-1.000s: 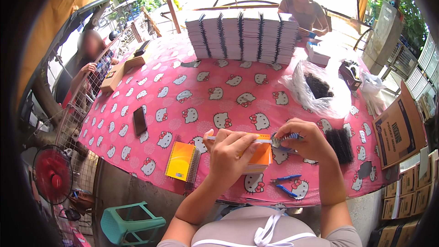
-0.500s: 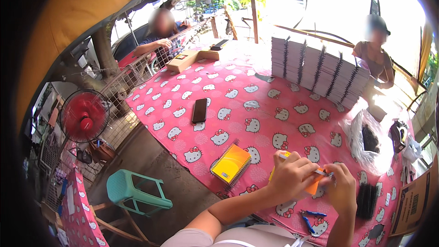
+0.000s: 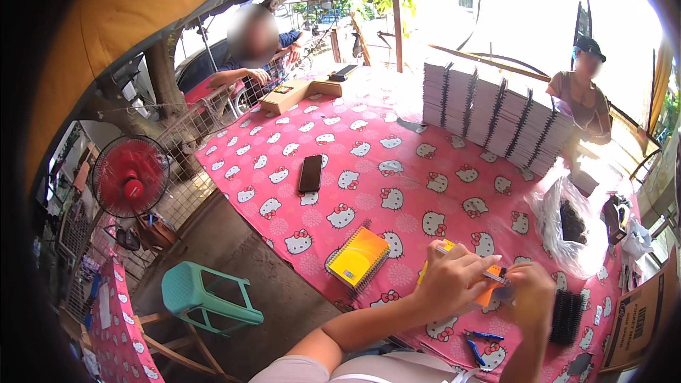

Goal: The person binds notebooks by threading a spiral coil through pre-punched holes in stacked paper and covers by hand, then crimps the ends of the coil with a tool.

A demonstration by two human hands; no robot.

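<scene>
Low over the near right of the table, my left hand [image 3: 454,276] grips a small yellow-and-orange notebook [image 3: 486,296], its fingers across the cover. My right hand [image 3: 532,289] is at the notebook's right edge with fingers bent; motion blur hides what they pinch. Just below lie blue-handled pliers [image 3: 475,352]. A bunch of black spiral binding coils [image 3: 567,318] rests right of my right hand. Another yellow spiral notebook [image 3: 359,255], apparently on a small stack, lies left of my left hand.
A pink cloth covers the table [image 3: 397,163]. Tall stacks of spiral-bound notebooks [image 3: 489,113] stand at the back right, near a plastic bag [image 3: 573,227] of black coils. A phone [image 3: 310,173], cardboard box [image 3: 285,96], green stool [image 3: 206,298] and red fan [image 3: 132,177] are leftward. Two people are beyond.
My right hand has shifted slightly at the notebook's edge and is more blurred. My left hand keeps its grip. The person at the far left leans closer over the fence.
</scene>
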